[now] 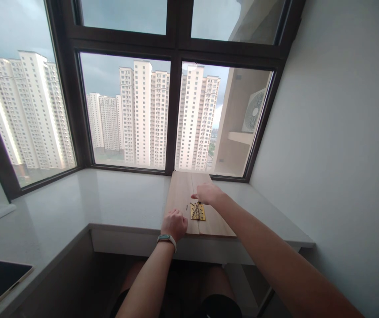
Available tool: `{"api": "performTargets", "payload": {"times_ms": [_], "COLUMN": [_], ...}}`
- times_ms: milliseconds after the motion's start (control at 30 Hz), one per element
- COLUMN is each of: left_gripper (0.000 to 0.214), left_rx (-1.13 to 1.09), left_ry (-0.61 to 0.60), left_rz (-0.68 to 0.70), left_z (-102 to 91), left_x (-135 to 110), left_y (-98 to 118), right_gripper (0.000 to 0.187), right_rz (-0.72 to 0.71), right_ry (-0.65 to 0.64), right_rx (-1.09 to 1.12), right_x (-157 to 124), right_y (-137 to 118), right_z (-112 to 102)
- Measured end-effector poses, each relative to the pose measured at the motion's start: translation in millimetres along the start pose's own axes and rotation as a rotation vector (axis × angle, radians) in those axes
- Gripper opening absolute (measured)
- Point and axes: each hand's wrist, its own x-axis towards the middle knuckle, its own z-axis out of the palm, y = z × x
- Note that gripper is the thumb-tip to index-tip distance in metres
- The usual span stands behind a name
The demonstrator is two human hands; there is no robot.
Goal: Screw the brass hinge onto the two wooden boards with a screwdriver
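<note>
The fingertips of the left hand (175, 222) are hidden in its curl, and whether anything is gripped by the right hand (208, 193) cannot be made out. The wooden boards (180, 190) are partly covered by the right forearm (262, 238). The slender pieces (196, 209) on the brass hinge (202, 213) are too small to be counted. The dark-screened device (1, 280) is cut off by the left edge.

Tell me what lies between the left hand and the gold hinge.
The head view shows a strip of wooden board between left hand and hinge, with a small dark piece, perhaps a screw, toward its far end.
</note>
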Motion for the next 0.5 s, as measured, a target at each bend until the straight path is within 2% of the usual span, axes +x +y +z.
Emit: {"api": "performTargets", "payload": {"times_ms": [100, 367, 500], "left_gripper": [0.024, 0.026, 0.026], "left_rx": [0.004, -0.004, -0.013], "left_ry": [0.003, -0.014, -0.034], "left_rz": [0.0, -0.01, -0.02], "left_z": [0.2, -2.7, -4.3], "left_x": [0, -1, -1], "left_y": [0, 1, 2], "right_gripper": [0.048, 0.033, 0.039], "right_rz": [0.023, -0.077, -0.082], "right_ry": [0.003, 0.018, -0.008], "right_rx": [-0.033, 0.006, 0.09], "right_x": [-2, 6, 8], "right_y": [-1, 8, 9], "right_z": [-2, 3, 5]}}
